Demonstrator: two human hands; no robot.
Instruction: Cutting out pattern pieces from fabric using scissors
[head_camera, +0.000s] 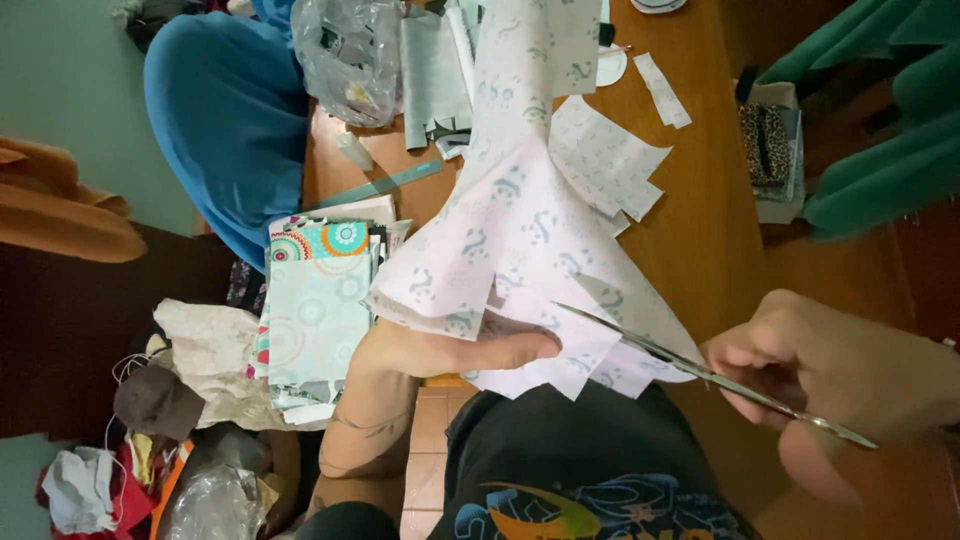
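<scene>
1. Two hands work in my view: the left hand (440, 355) is pinched on the white fabric (520, 230) at 6 o'clock.
2. My right hand (830, 385), at 4 o'clock, is clamped on scissors (700, 372), blades entering the fabric's lower edge.
3. A fabric stack (315, 310) lies on the bench (700, 220) at 9 o'clock.

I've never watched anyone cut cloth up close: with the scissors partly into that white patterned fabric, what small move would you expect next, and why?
Probably closing the blades for a short snip. The right hand holds the scissors with their open blades already reaching into the white patterned fabric, while the left hand pinches the fabric's lower edge beside the blade tips, holding it up off the wooden table.
</scene>
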